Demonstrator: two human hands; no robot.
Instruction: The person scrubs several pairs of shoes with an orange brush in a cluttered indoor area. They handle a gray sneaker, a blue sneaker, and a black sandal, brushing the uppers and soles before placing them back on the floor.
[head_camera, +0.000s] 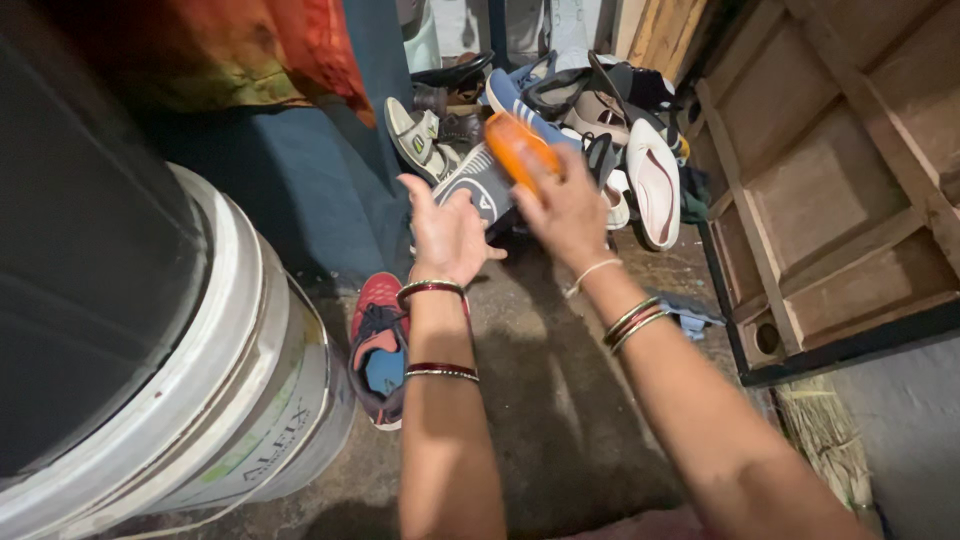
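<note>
At frame centre-top, my right hand (568, 205) grips the orange-soled rubber shoe (517, 148) by its heel; my left hand (447, 232), half open, steadies its grey sole (476, 190). Judged light, flexible; hold mid-sole.

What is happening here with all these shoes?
A person reaches both hands toward a pile of shoes on the floor. The right hand holds an orange shoe, fingers wrapped over it. The left hand is open, next to a grey shoe sole. A red and blue sneaker lies beside a white bucket.
</note>
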